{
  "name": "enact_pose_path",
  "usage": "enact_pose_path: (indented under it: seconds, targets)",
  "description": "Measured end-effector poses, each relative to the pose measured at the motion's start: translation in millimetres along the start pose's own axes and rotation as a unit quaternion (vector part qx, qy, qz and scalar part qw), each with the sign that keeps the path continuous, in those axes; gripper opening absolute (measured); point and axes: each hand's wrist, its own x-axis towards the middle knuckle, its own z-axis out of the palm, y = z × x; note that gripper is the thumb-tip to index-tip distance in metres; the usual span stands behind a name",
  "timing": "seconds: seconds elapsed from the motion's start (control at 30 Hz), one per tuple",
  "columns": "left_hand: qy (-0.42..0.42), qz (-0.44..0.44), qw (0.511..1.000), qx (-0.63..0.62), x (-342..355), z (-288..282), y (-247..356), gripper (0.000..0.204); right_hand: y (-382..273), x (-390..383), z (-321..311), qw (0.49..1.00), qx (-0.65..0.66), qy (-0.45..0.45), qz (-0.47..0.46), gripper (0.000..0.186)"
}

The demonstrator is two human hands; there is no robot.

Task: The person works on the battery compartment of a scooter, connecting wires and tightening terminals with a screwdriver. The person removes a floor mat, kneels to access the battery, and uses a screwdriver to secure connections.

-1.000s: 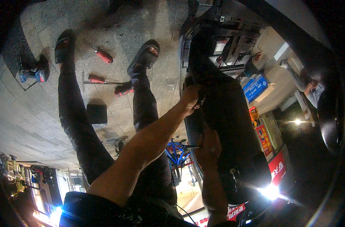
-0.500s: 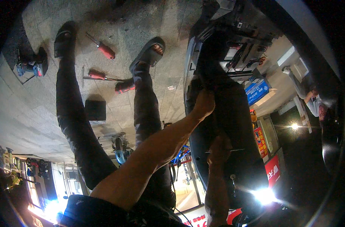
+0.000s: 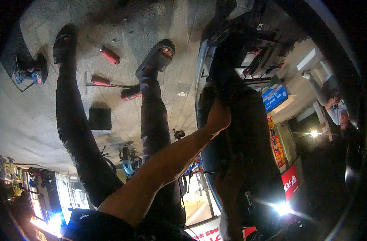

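Observation:
My left hand [image 3: 219,115] is closed in a fist against a large black vehicle body [image 3: 247,116] with a pale edge. Its fingertips, and whatever they grip, are lost in shadow. Lower on the same body, my right hand [image 3: 231,170] looks closed but is very dark. What it holds does not show clearly. Two red-handled screwdrivers [image 3: 109,55] lie on the paving, one farther off and the other close to a red and black object [image 3: 131,93] by my foot.
A black box [image 3: 99,119] stands between my legs. At the far left is a blue and black power tool [image 3: 30,75]. Beyond the vehicle body are a blue carton [image 3: 275,98] and a person [image 3: 334,102]. A bright lamp [image 3: 282,208] glares at the lower right.
The thin metal bar that stuck out on both sides of my right fist no longer shows there. My right hand has dropped slightly and grown darker; my left hand has shifted a little lower.

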Motion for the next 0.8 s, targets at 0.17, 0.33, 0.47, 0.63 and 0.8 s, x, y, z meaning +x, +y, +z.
enact_pose_path:
  seconds: [0.17, 0.33, 0.47, 0.63, 0.8]
  targets:
    - [0.052, 0.053, 0.988, 0.137, 16.7, 28.2, -39.8, 0.028, 12.5, 46.8, 1.2, 0.996, -0.011, 0.01, -0.092, 0.04]
    - [0.081, 0.049, 0.994, -0.063, -3.8, 21.1, 7.2, 0.027, 39.5, 30.6, 33.8, 0.973, 0.195, -0.087, 0.09, 0.039]
    - [0.026, 0.009, 1.0, -0.01, 4.1, 21.5, -6.5, 0.033, 34.6, 19.4, 35.8, 0.912, 0.324, -0.157, 0.196, 0.038]
    - [0.145, 0.231, 0.955, 0.113, 11.3, 13.3, -9.0, 0.031, 17.2, -3.0, 14.6, 0.993, 0.098, 0.0, 0.073, 0.039]
    - [-0.16, 0.145, 0.866, 0.451, 5.6, -10.8, 35.5, 0.028, 12.8, 20.1, -15.6, 0.998, 0.002, -0.023, -0.063, 0.04]
